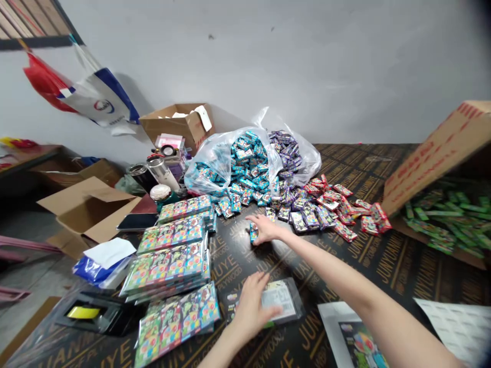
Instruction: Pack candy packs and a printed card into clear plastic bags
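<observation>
My right hand [264, 228] reaches out over the dark plywood table [383, 255] and closes on a small blue packet [253, 233] at the edge of a heap of small packets. My left hand [253, 305] lies nearer to me, fingers flat on a clear plastic sleeve [282, 301] with a printed card in it. The heap spills out of a clear plastic bag [245, 163]: blue packets [245, 174], purple packets [303, 212] and red packets [349, 209].
Stacks of filled colourful card packs [172, 260] lie to the left. Farther left are an open cardboard box [88, 209], a tape dispenser [92, 313] and metal cans [153, 174]. A tilted box holding green packets [445, 214] stands at the right. Printed sheets [356, 337] lie near me.
</observation>
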Available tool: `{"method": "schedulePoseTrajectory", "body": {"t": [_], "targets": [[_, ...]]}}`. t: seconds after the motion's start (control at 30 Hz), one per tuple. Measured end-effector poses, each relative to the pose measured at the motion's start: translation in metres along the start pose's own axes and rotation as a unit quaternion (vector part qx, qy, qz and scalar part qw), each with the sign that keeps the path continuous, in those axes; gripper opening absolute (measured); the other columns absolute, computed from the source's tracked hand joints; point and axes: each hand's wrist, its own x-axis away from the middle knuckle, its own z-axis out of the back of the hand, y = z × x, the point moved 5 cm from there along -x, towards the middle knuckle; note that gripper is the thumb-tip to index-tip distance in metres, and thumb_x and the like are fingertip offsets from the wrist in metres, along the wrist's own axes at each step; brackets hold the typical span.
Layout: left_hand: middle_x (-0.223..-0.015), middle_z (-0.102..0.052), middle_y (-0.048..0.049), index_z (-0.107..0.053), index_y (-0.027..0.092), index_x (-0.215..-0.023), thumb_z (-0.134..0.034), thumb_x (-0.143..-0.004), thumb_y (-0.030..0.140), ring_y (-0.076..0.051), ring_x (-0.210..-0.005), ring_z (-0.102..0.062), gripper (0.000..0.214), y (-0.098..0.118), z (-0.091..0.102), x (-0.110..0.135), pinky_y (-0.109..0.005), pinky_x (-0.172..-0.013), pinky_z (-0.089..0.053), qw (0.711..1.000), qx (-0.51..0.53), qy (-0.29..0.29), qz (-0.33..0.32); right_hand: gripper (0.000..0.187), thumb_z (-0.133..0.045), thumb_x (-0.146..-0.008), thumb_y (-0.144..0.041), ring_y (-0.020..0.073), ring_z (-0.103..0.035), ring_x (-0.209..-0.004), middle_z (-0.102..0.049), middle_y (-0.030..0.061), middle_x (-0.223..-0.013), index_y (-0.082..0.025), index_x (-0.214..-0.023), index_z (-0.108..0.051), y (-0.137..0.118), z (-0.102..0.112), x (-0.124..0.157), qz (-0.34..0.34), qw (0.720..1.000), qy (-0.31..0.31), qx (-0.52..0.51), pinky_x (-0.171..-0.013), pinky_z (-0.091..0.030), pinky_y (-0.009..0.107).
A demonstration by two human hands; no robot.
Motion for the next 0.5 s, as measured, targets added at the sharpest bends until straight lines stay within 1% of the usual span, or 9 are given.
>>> {"method": "schedulePoseTrajectory", "body": {"t": [0.07, 0.13, 0.17, 0.2, 0.23, 0.27, 0.33, 0.43, 0.5], "targets": [[-0.116, -0.057, -0.0167, -0.056, 0.013, -0.111, -0.048, -0.072, 0.058, -0.028, -0.109, -0.051, 0.060, -0.003, 0.014, -0.008, -0.047, -0.095, -0.035, 0.974, 0.206, 0.058, 0.073, 0.098, -0.076, -0.052, -0.037, 0.0210, -0.051, -0.096, -0.050, 0.0066, -0.105, -0.024, -0.134, -0.023, -0.008, 0.003, 0.035, 0.011, 0.979, 0.043, -0.199, -0.084, -0.040, 0.034], [-0.101, -0.064, -0.0157, -0.060, 0.012, -0.102, -0.039, -0.078, 0.058, -0.024, -0.091, -0.060, 0.056, -0.002, 0.014, -0.018, -0.042, -0.084, -0.045, 0.902, 0.407, 0.036, 0.142, 0.102, -0.072, -0.058, -0.041, 0.0178, -0.052, -0.097, -0.048, 0.0060, -0.110, -0.027, -0.137, -0.009, -0.024, 0.005, 0.073, 0.030, 0.931, 0.071, -0.358, -0.085, -0.041, 0.031], [-0.094, -0.066, -0.0144, -0.061, 0.011, -0.098, -0.043, -0.078, 0.056, -0.022, -0.083, -0.063, 0.053, 0.001, 0.012, -0.022, -0.039, -0.078, -0.047, 0.862, 0.479, 0.018, 0.164, 0.105, -0.073, -0.057, -0.042, 0.0184, -0.051, -0.101, -0.046, 0.0068, -0.114, -0.027, -0.137, -0.007, -0.034, 0.006, 0.091, 0.042, 0.917, 0.073, -0.391, -0.087, -0.040, 0.031], [-0.087, -0.067, -0.0124, -0.062, 0.011, -0.093, -0.050, -0.075, 0.053, -0.019, -0.076, -0.063, 0.047, 0.004, 0.010, -0.025, -0.034, -0.073, -0.048, 0.833, 0.525, 0.008, 0.173, 0.106, -0.074, -0.055, -0.042, 0.0201, -0.047, -0.107, -0.042, 0.0081, -0.120, -0.027, -0.137, -0.008, -0.044, 0.008, 0.108, 0.050, 0.916, 0.079, -0.390, -0.091, -0.038, 0.033], [-0.080, -0.067, -0.0098, -0.063, 0.011, -0.088, -0.058, -0.072, 0.047, -0.017, -0.068, -0.063, 0.040, 0.007, 0.008, -0.028, -0.030, -0.068, -0.049, 0.819, 0.546, 0.008, 0.175, 0.107, -0.075, -0.053, -0.041, 0.0226, -0.042, -0.114, -0.037, 0.0093, -0.127, -0.026, -0.137, -0.011, -0.053, 0.012, 0.123, 0.054, 0.927, 0.090, -0.361, -0.095, -0.034, 0.035], [-0.074, -0.067, -0.0071, -0.063, 0.011, -0.084, -0.064, -0.068, 0.042, -0.014, -0.062, -0.061, 0.035, 0.010, 0.006, -0.029, -0.026, -0.062, -0.048, 0.819, 0.546, 0.016, 0.173, 0.106, -0.076, -0.052, -0.039, 0.0247, -0.036, -0.119, -0.033, 0.0099, -0.131, -0.025, -0.137, -0.015, -0.061, 0.016, 0.136, 0.061, 0.941, 0.097, -0.317, -0.099, -0.030, 0.037], [-0.065, -0.065, -0.0036, -0.063, 0.010, -0.078, -0.068, -0.064, 0.039, -0.012, -0.054, -0.058, 0.032, 0.015, 0.002, -0.029, -0.023, -0.055, -0.044, 0.846, 0.507, 0.024, 0.163, 0.099, -0.074, -0.053, -0.032, 0.0265, -0.031, -0.121, -0.032, 0.0096, -0.132, -0.024, -0.136, -0.021, -0.071, 0.025, 0.157, 0.079, 0.967, 0.095, -0.222, -0.102, -0.025, 0.040], [-0.071, -0.066, -0.0061, -0.064, 0.010, -0.083, -0.060, -0.069, 0.049, -0.016, -0.062, -0.060, 0.041, 0.022, -0.005, -0.022, -0.028, -0.061, -0.046, 0.924, 0.367, -0.012, 0.105, 0.087, -0.069, -0.055, -0.024, 0.0253, -0.040, -0.111, -0.044, 0.0082, -0.120, -0.025, -0.133, -0.030, -0.065, 0.032, 0.178, 0.082, 0.983, 0.078, -0.142, -0.097, -0.031, 0.039], [-0.094, -0.065, -0.0107, -0.060, 0.013, -0.104, -0.059, -0.067, 0.053, -0.023, -0.086, -0.059, 0.054, 0.025, -0.004, -0.015, -0.037, -0.078, -0.044, 0.981, 0.194, -0.010, 0.022, 0.085, -0.067, -0.056, -0.023, 0.0254, -0.042, -0.109, -0.044, 0.0087, -0.119, -0.024, -0.132, -0.030, -0.047, 0.036, 0.188, 0.041, 0.985, 0.112, -0.125, -0.095, -0.032, 0.039]]}}
